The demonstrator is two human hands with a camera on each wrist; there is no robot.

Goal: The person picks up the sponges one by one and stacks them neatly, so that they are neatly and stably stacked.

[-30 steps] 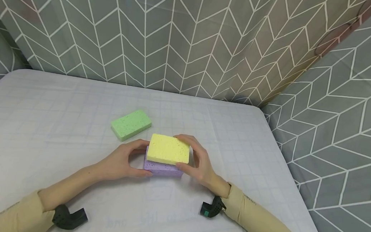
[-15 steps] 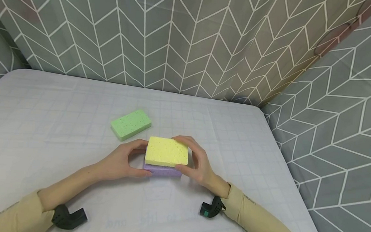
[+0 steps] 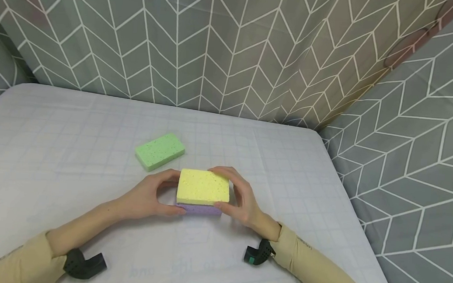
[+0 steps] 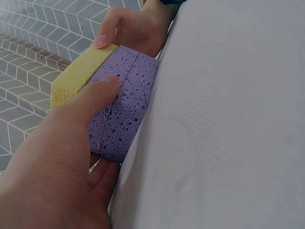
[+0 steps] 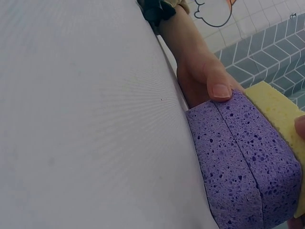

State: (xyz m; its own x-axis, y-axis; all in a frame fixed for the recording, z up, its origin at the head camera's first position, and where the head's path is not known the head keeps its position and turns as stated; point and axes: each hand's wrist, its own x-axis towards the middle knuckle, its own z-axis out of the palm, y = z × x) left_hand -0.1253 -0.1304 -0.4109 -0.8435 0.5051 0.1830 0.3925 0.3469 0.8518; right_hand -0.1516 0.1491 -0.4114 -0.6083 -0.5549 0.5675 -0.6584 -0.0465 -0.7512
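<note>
A pale yellow sponge lies flat over a purple stack, its edges nearly lined up with it in the head view. A seam in both wrist views splits the purple part into two layers, like two purple sponges one on the other, resting on the table. My left hand grips the purple stack at its left end, thumb on the front face and fingers behind. With thumb and fingers at its right corners, my right hand holds the yellow sponge. Its fingers are mostly out of the right wrist view.
Behind and left of the stack, a green sponge lies at an angle on the white-covered table. Grey patterned curtains rise beyond the table's back and right edges.
The yellow sponge has shifted slightly left and toward me, down over the purple stack, with my right hand following. My left hand and the green sponge have stayed in place.
</note>
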